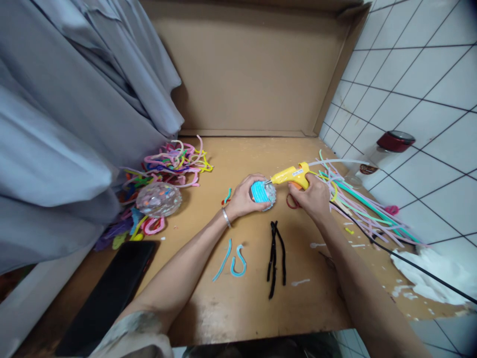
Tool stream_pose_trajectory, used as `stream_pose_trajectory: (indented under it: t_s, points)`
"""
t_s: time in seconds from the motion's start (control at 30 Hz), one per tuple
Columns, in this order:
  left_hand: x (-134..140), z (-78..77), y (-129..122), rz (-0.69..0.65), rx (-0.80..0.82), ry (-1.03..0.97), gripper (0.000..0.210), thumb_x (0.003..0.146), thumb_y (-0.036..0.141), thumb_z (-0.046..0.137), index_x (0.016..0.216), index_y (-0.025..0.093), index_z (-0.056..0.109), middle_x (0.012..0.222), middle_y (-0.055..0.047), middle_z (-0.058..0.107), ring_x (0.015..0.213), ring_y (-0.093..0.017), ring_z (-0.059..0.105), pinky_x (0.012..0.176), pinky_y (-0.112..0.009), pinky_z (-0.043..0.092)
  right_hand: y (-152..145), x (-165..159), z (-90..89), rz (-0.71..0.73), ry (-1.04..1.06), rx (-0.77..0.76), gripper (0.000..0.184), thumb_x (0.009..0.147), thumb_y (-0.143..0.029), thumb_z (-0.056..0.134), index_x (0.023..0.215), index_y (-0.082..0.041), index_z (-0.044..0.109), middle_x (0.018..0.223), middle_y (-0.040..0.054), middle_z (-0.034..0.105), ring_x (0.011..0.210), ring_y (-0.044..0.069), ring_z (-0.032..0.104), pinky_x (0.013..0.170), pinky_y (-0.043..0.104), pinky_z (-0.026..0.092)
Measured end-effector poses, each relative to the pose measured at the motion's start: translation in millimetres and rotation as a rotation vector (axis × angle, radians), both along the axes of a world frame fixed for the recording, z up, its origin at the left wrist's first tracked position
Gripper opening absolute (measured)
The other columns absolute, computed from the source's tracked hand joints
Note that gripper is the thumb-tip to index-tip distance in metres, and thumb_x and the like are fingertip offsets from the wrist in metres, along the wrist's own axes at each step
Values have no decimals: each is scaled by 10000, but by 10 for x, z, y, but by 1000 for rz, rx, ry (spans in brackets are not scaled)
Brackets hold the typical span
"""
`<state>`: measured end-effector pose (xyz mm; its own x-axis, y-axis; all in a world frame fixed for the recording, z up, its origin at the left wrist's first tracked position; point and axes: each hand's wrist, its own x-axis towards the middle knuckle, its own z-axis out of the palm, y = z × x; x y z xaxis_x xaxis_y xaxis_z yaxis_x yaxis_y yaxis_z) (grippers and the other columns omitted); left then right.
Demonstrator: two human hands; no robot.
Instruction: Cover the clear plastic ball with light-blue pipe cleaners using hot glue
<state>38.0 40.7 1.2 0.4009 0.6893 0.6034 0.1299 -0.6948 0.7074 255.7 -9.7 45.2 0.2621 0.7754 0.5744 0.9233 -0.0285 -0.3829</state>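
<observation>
My left hand (247, 198) is wrapped round a small rounded piece (261, 193) with bright blue rows on one side and a clear, bumpy side facing right. My right hand (312, 195) grips a yellow glue gun (290, 175), whose metal nozzle touches or nearly touches the piece's upper right. A pale glue stick (339, 161) sticks out of the gun's back. Red-handled scissors (292, 201) lie beside my right hand, partly hidden. Nearer to me lie two blue pipe cleaner pieces (239, 263) and several black pipe cleaners (274, 258).
Coloured pipe cleaners (175, 161) and a clear bumpy ball (159, 199) are heaped at left, near a black phone (112, 293). Long pastel pipe cleaners (367, 214), a red-lidded jar (378, 154) and white tissue (432, 278) are at right. A black cord (402, 266) crosses there. Cardboard (246, 69) stands behind.
</observation>
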Motion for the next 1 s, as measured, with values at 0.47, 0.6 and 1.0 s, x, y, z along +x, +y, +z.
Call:
stream_pose_trajectory:
  t_s: [0.47, 0.6, 1.0]
  points:
    - [7, 23, -14, 9, -7, 12, 628, 616, 295, 862, 1170, 210, 579, 1291, -117, 620, 1227, -290, 599, 1075, -470, 451, 0, -23, 1, 13, 50, 29, 284, 715, -515, 539, 679, -240, 479, 639, 25, 544, 592, 175, 424, 587, 306, 304]
    - [10, 24, -17, 9, -4, 8, 630, 613, 299, 865, 1168, 210, 581, 1293, -116, 620, 1228, -292, 600, 1075, -466, 451, 9, -15, -9, 11, 45, 20, 293, 721, -523, 532, 682, -237, 485, 644, 27, 543, 594, 176, 435, 590, 306, 309]
    - [3, 25, -16, 11, -1, 19, 632, 614, 305, 866, 1173, 218, 585, 1288, -113, 626, 1217, -293, 608, 1055, -467, 464, -7, -10, 19, -10, 15, 15, 273, 697, -501, 564, 663, -235, 512, 621, 33, 564, 585, 185, 464, 570, 305, 330]
